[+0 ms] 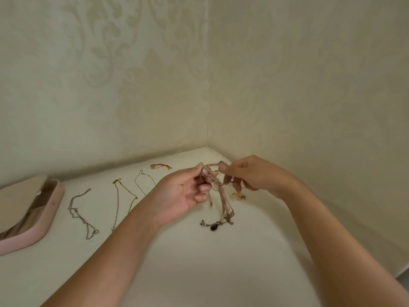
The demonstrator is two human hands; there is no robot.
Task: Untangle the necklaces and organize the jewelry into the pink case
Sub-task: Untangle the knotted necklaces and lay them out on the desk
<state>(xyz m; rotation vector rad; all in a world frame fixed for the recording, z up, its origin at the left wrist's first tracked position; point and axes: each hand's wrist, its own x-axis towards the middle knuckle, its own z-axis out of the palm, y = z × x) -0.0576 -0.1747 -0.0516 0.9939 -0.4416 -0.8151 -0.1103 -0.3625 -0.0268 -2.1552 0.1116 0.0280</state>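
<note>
Mid-untangle: my left hand (183, 191) & right hand (250, 173) fingers pinched on necklace knot (213, 176); next, tease one chain free.

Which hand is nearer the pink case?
Left. The left hand holds the tangled necklaces mid-table, with laid-out chains between it and the pink case; the right hand is farther right.

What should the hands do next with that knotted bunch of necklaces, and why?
Probably pull gently apart to loosen one strand. The left hand and right hand both pinch the top of the tangled bunch, whose chains hang twisted together down to the table. Three chains already lie straight, and the pink case waits open.
</note>
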